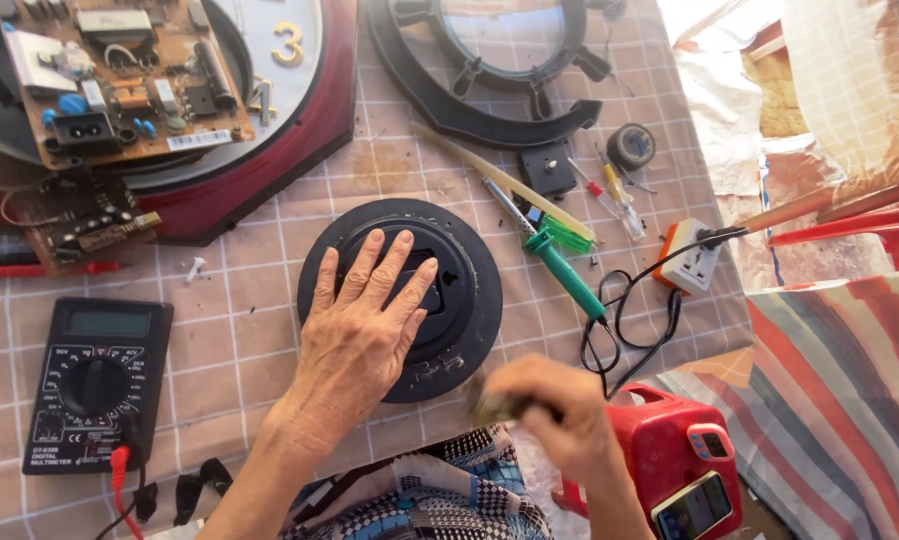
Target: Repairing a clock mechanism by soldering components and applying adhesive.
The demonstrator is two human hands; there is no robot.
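Note:
My left hand lies flat, fingers spread, on a round black clock back in the middle of the checked tablecloth. My right hand is blurred near the table's front edge, fingers closed around a small dark object that I cannot identify. It hovers just below the black disc's lower right rim.
A black multimeter with a red lead lies front left. Circuit boards rest on a red-framed clock face at back left. A green-handled soldering iron, screwdrivers, a tape roll, a black ring frame, a white socket and a red case are on the right.

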